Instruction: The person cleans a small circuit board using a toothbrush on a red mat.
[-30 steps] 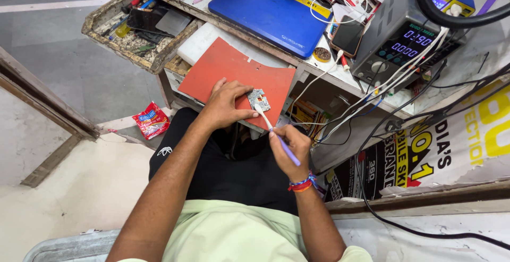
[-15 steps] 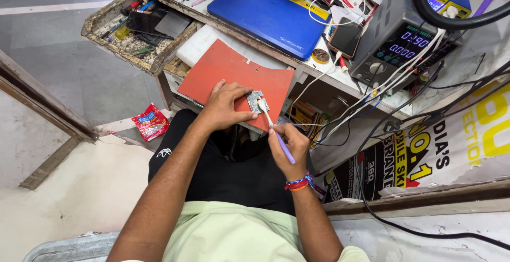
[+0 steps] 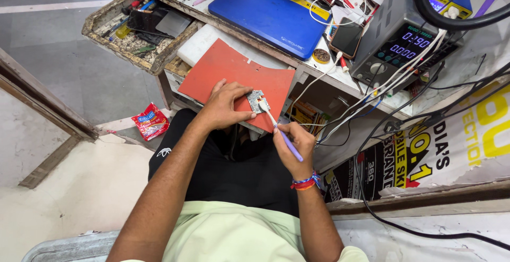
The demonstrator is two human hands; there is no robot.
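My left hand (image 3: 226, 105) presses a small grey circuit board (image 3: 256, 101) down onto a red mat (image 3: 228, 70) that rests over an open drawer. My right hand (image 3: 295, 145) grips a slim brush with a purple handle (image 3: 287, 144), and its white tip touches the board's right edge. Bright thread bands (image 3: 304, 183) circle my right wrist. I sit close to the bench, with black trousers and a pale green shirt below my arms.
On the bench lie a blue mat (image 3: 271, 17), a phone (image 3: 346, 37), a round tin (image 3: 320, 56) and a grey power supply (image 3: 396, 39) with lit digits and many cables. A cluttered tool drawer (image 3: 133, 28) is open at left. A red wrapper (image 3: 150, 121) lies on the floor.
Both hands stay on the board and brush, with only small shifts of the brush tip across the board.
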